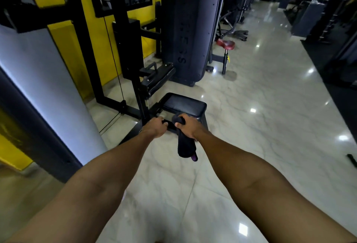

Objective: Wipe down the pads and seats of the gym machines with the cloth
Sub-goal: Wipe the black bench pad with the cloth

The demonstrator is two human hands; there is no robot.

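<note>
A low black padded seat of a cable machine sits on the floor ahead of me. My right hand grips a dark cloth at the seat's near edge; the cloth hangs down from my fist, with a purple bit at its lower end. My left hand is just left of it, fingers curled over a black part of the machine's frame beside the seat. Both arms reach forward and down.
The black machine frame and weight stack stand left of the seat, against a yellow wall. A tall dark upright pad is behind it. A red seat stands farther back. Glossy tiled floor runs right, more machines along the far right.
</note>
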